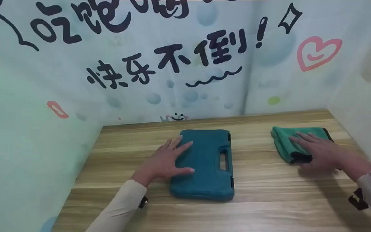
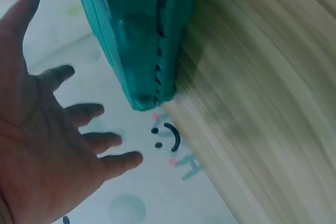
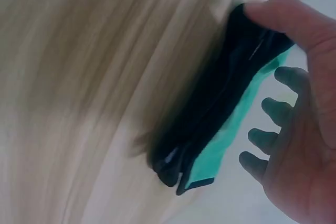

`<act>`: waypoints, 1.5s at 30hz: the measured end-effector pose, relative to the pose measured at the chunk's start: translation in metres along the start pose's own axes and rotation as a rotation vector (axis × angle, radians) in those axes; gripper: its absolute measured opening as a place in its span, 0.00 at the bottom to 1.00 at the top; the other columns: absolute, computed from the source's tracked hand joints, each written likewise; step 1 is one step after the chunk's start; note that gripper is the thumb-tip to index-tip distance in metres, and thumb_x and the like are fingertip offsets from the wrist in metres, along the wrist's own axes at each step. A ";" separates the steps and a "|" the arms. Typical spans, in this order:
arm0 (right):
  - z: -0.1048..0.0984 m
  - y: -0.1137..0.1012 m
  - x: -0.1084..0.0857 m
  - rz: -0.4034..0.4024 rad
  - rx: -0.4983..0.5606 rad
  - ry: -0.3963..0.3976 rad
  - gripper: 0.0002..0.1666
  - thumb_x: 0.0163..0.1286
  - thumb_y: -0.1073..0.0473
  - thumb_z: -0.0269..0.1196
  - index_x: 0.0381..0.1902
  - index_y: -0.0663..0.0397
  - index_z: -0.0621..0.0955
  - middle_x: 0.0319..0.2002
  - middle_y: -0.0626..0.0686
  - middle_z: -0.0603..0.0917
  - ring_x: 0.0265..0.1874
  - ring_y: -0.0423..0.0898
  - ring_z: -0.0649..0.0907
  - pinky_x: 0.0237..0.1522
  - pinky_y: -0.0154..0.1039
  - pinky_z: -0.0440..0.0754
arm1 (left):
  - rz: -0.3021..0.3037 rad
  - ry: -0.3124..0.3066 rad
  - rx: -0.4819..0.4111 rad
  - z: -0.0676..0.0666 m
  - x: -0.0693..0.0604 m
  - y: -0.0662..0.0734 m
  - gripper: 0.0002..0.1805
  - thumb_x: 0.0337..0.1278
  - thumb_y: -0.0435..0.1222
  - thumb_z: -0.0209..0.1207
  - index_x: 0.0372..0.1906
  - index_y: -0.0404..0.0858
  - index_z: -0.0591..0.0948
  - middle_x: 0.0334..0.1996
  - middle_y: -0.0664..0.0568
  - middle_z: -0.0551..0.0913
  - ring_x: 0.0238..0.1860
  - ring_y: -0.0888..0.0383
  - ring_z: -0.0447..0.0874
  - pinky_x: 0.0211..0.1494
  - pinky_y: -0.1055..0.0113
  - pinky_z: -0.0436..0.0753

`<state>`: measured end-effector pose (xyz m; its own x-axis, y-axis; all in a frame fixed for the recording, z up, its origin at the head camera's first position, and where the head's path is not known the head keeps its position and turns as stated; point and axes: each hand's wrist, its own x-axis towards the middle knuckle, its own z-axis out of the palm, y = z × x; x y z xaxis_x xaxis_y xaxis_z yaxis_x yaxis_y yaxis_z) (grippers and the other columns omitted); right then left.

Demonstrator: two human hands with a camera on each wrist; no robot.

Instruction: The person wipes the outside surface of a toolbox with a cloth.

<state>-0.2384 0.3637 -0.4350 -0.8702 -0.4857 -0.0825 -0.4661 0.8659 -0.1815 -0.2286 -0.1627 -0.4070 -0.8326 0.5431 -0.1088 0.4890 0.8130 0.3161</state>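
Observation:
A teal plastic carrying case [image 1: 204, 161] with a handle cut-out and black latches lies flat on the wooden table. Over its left side my left hand [image 1: 164, 161] is spread, fingers straight; the left wrist view shows that hand [image 2: 58, 129] apart from the case [image 2: 136, 35], above it. At the right, a folded green cloth [image 1: 285, 137] with black edging lies on the table. My right hand [image 1: 324, 153] reaches over the cloth with fingers extended. In the right wrist view the thumb of the hand [image 3: 310, 124] is near the black edge of the cloth [image 3: 231, 124]; contact is unclear.
The wooden table [image 1: 262, 193] meets a printed backdrop [image 1: 140, 103] with dark lettering behind, and pale walls stand at the left and right. A stretch of table lies between the case and the cloth. Black straps sit on both wrists.

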 end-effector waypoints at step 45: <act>-0.029 -0.034 0.073 0.147 0.348 0.249 0.33 0.73 0.68 0.55 0.72 0.72 0.62 0.46 0.71 0.78 0.42 0.65 0.80 0.44 0.62 0.77 | 0.069 -0.179 0.069 0.040 0.060 0.079 0.57 0.43 0.77 0.60 0.79 0.73 0.49 0.82 0.53 0.33 0.77 0.36 0.25 0.63 0.21 0.45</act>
<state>-0.2908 0.3025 -0.4067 -0.9548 -0.2806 0.0983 -0.2906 0.8109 -0.5080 -0.2300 -0.0576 -0.4263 -0.7399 0.6215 -0.2573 0.5649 0.7818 0.2641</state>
